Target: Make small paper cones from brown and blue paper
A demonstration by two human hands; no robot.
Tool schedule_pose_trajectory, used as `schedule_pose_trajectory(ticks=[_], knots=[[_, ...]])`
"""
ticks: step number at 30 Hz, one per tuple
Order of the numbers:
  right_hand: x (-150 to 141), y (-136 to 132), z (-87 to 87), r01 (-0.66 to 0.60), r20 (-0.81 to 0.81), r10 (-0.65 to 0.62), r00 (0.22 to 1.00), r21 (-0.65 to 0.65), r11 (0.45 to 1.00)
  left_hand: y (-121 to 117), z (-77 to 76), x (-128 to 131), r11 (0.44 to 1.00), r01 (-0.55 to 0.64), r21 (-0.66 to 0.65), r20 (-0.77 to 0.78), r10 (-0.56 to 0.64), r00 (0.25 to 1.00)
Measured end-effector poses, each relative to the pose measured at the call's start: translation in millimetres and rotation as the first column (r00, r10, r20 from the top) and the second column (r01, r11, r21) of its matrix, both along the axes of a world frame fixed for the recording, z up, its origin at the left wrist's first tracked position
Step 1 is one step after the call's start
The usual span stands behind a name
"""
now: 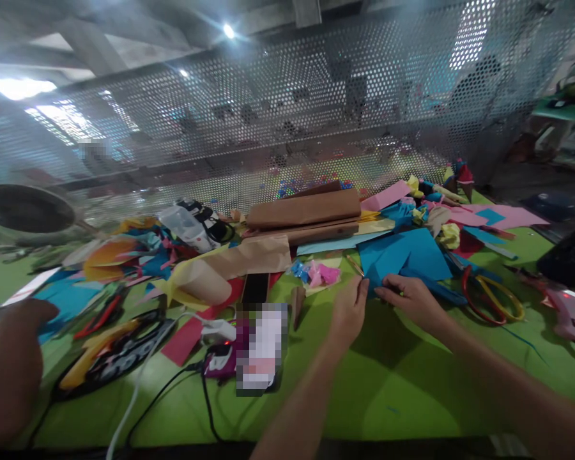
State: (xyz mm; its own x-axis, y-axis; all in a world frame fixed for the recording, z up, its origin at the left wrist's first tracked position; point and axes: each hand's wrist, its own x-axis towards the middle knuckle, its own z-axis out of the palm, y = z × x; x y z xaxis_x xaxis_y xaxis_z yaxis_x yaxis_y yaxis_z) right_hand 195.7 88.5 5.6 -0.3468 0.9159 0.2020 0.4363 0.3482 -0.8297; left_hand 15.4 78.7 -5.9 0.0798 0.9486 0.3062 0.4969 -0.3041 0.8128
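Bare forearms (303,396) end in curled hands (349,303) (414,299) by blue paper (405,252), their grip unclear

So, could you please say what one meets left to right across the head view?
Another person's hand, red-handled tool, phone, brown paper cone, left hand, right hand, scissors, pink glue gun.

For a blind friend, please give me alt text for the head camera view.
A person's left hand and right hand are close together by blue paper on a cluttered green table. Nearby lie scissors, brown paper and a pink glue gun; another person's hand shows far left.
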Motion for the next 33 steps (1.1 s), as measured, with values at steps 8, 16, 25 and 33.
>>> schedule_pose_trajectory(ticks=[8, 16, 25, 33], knots=[[51, 15, 28.7, 0.310, 0.390, -0.397, 0.831, 0.268, 0.912, 8, 6.8, -16, 0.981, -0.159, -0.111, 0.373, 0.189, 0.908], [80, -15, 17.8, 0.235, 0.836, -0.324, 0.442, 0.241, 0.942, 1, 15.1, -11, 0.981, -0.063, -0.186, 0.546, 0.156, 0.823], [137, -26, 21.9, 0.417, 0.828, -0.413, 0.379, 0.245, 0.875, -2, 19.1, -8, 0.978, -0.005, -0.207, 0.613, 0.133, 0.779], [149, -26, 12.3, 0.572, 0.749, -0.498, 0.437, 0.195, 0.797, -5, 17.2, -5, 0.983, 0.050, -0.176, 0.613, 0.070, 0.787]])
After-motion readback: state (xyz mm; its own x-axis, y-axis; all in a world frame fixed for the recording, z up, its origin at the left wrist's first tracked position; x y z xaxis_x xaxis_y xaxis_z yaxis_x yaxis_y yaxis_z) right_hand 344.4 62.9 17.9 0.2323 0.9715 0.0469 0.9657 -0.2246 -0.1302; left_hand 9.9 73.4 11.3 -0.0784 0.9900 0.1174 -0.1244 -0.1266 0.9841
